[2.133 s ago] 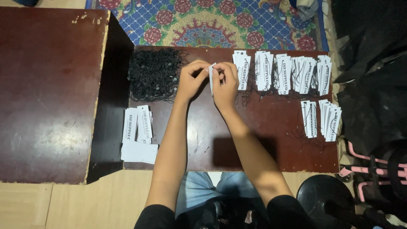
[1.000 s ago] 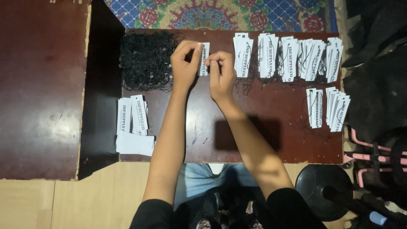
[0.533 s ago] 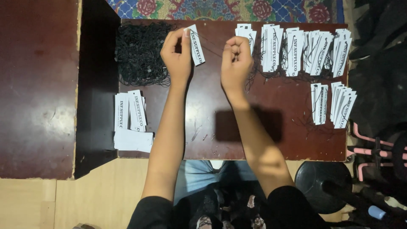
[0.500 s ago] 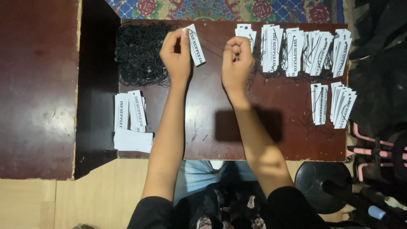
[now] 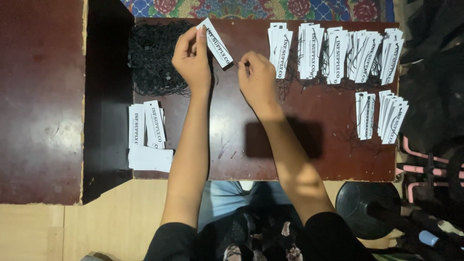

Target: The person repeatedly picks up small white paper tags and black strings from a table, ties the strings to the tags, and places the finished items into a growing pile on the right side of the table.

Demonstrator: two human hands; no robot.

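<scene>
the white paper tag sits at 12 o'clock on the brown table, pinched in my left hand. my right hand pinches the thin black string at its 3 o'clock. i should pull slow and straight, so the string won't snag.

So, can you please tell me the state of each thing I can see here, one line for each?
Left hand: closed on a white paper tag, held up tilted.
White paper tag: held, off the table.
Right hand: fingers pinched shut; what they grip is too thin to tell.
Black strings: loose tangled heap.
Strung tags: stacked in bundles.
Plain tags: small flat pile.
</scene>
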